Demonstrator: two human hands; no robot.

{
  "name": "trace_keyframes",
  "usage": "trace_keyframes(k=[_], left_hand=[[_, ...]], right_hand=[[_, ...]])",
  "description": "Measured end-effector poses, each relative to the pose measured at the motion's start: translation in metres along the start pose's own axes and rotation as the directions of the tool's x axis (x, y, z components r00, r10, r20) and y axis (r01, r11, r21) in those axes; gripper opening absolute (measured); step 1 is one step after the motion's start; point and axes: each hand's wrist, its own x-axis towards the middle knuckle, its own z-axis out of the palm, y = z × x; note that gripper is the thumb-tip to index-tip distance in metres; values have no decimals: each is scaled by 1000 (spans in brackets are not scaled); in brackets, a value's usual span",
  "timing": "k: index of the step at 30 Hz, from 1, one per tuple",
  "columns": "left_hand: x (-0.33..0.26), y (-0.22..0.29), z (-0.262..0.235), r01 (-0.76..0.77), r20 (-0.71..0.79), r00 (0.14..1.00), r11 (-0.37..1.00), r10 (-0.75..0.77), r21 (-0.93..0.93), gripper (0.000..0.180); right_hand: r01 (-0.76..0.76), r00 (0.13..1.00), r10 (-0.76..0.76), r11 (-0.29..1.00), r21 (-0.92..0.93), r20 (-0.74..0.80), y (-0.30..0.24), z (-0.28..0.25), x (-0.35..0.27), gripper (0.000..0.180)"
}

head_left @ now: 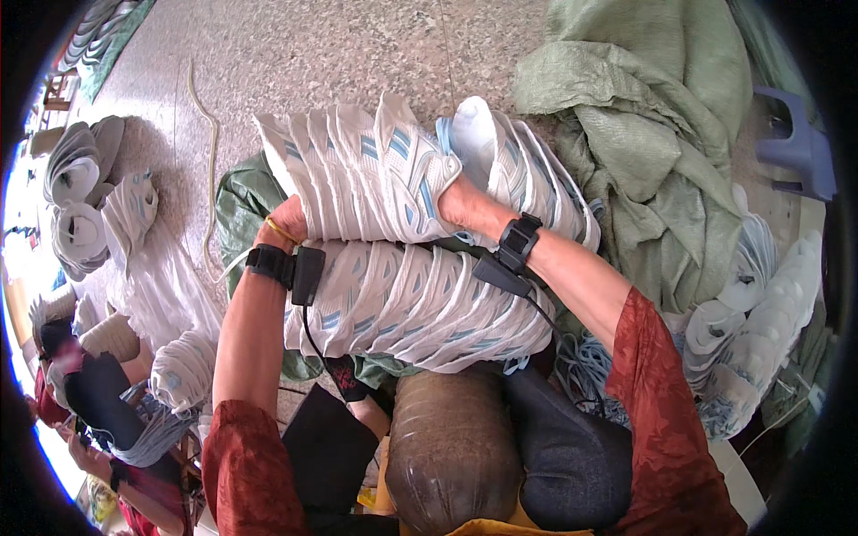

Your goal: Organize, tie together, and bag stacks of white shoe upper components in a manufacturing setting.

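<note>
White shoe uppers [357, 174] in 1 row, clamped between left hand [289, 218] and right hand [465, 205]

Blue-striped white uppers [420, 308], sage-green sack [643, 134]

No readable text, label, number or sign anywhere in view

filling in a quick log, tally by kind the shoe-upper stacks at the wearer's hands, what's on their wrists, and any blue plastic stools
White-and-blue shoe-upper stacks: 3
Black straps with attached boxes: 2
Yellow wristband: 1
Blue plastic stool: 1
Total: 7
</note>
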Motion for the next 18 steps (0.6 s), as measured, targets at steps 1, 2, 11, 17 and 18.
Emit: trace_keyframes(k=[1, 2, 11, 17, 18], left_hand=[[1, 1, 1, 31, -49, 998, 999, -29, 40, 41], [1, 2, 3, 34, -48, 998, 999, -32, 40, 41], [4, 2, 21, 44, -139, 988, 989, -64, -141, 38], [16, 5, 23, 43, -175, 983, 998, -50, -46, 36], [3, 0, 9, 23, -152, 988, 994, -40, -106, 37]], right_hand=[[-115, 993, 108, 953, 282, 41, -1, 0, 0, 44], [-116, 993, 109, 952, 283, 39, -1, 1, 1, 44], [-57, 998, 57, 998, 21, -27, -26, -9, 1, 39], [20, 1000, -20, 1000, 24, -9, -9, -15, -5, 43], [39, 999, -39, 983, -177, 4, -29, -3, -6, 44]])
